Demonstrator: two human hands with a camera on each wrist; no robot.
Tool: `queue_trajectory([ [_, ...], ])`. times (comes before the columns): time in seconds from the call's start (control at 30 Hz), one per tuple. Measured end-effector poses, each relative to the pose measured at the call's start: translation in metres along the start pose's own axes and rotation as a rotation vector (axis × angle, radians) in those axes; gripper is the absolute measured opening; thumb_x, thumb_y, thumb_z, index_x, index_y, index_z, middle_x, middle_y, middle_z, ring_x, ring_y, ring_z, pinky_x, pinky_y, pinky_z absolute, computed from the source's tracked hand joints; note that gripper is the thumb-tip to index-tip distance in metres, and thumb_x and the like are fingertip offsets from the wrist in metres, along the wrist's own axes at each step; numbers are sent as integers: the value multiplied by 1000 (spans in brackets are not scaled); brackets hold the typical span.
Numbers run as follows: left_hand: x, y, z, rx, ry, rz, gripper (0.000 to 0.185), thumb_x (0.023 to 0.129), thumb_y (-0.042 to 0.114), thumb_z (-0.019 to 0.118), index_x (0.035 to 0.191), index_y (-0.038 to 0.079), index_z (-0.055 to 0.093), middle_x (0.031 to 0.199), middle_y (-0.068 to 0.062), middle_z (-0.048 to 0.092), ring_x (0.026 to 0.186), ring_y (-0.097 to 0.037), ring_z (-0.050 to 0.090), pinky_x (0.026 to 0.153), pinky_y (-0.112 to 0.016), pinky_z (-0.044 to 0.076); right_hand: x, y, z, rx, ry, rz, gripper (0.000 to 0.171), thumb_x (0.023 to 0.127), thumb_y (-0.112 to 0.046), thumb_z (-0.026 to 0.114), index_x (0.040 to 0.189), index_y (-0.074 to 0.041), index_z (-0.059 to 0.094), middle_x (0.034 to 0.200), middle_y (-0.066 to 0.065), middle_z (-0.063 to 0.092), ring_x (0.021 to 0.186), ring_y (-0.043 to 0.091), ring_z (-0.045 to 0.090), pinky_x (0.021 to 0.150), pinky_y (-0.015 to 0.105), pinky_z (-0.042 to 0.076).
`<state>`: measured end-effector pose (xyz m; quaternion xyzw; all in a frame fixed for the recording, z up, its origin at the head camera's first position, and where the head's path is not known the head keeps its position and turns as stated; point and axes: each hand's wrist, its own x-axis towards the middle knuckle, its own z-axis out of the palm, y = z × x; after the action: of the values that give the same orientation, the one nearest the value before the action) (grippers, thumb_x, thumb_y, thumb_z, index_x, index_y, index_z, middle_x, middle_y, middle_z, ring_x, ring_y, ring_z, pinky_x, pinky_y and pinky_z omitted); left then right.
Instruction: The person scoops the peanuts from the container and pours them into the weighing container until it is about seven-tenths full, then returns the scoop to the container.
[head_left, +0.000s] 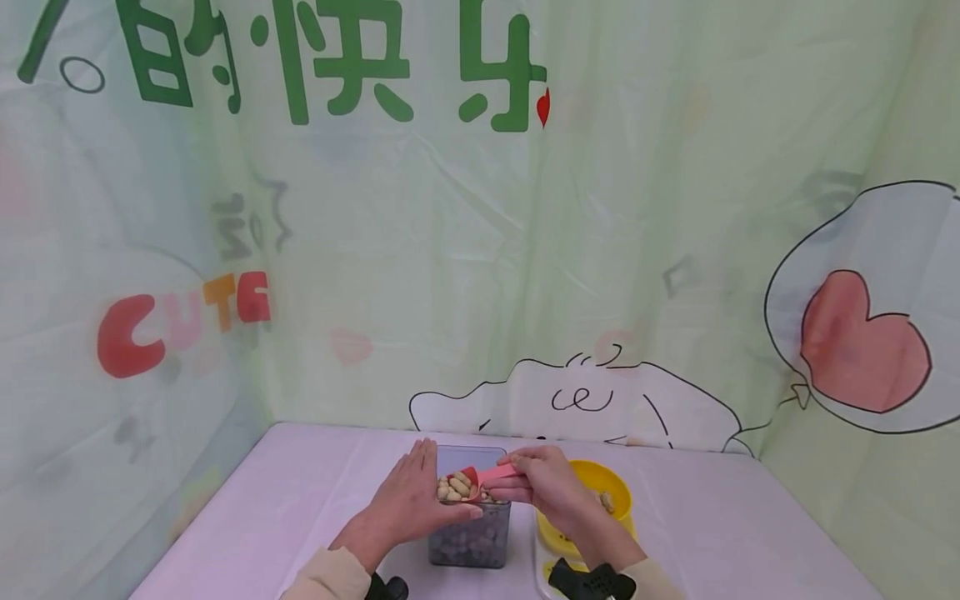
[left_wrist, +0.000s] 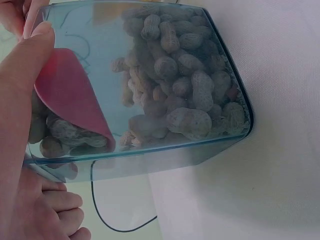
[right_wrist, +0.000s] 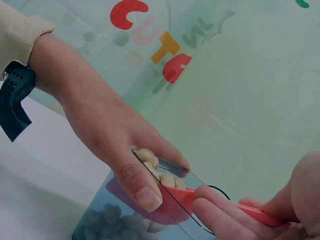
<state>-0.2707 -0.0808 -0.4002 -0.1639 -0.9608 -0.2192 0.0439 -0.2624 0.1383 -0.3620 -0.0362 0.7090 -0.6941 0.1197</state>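
Observation:
A clear bluish plastic container (head_left: 471, 455) stands on the table with unshelled peanuts (left_wrist: 180, 80) heaped at its bottom. At its left corner, my left hand (head_left: 408, 500) holds the rim, thumb across the near wall and fingers along the left side. My right hand (head_left: 551, 487) grips the handle of a red scoop (head_left: 498, 472) from the right. The scoop's bowl (left_wrist: 70, 95) is inside the container's mouth, high above the heap, and carries several peanuts (head_left: 455, 487). Part of the handle is hidden by the right fingers.
Right of the container is a round yellow dish (head_left: 624, 487) with a few peanuts in it, on a white base (head_left: 542, 560). The right forearm crosses over it. A pale lilac cloth covers the table (head_left: 720, 533); printed curtains (head_left: 637, 250) hang behind and beside it.

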Motion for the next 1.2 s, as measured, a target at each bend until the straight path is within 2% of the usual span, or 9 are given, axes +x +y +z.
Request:
queue_trajectory([
  [0.2,0,0,1,4,6,4,127,70,83,63,152,-6,25,158,-27,30,148,-40,29,119,-55,31,0,2,-2,14,-17,-3,34,106,-9,40,125,15,55,98,18,73,87,23,75,81,31,61],
  [0.57,-1,3,0,-6,17,-11,123,71,78,68,151,-7,27,157,-27,32,147,-40,31,118,-56,33,-5,4,-13,40,31,2,37,106,-9,40,131,16,50,102,19,73,91,28,75,82,34,61],
  [0.93,-2,2,0,-14,20,-21,122,71,76,69,151,-7,27,157,-27,32,147,-41,30,118,-56,33,-6,9,-18,104,-6,11,39,107,-12,39,135,15,44,106,19,73,96,26,75,85,32,60],
  [1.2,0,1,2,-12,22,-16,123,71,78,68,151,-7,27,157,-27,32,147,-41,31,118,-56,32,-6,15,-21,148,35,7,39,107,-13,40,135,14,46,109,21,72,98,27,74,86,33,60],
])
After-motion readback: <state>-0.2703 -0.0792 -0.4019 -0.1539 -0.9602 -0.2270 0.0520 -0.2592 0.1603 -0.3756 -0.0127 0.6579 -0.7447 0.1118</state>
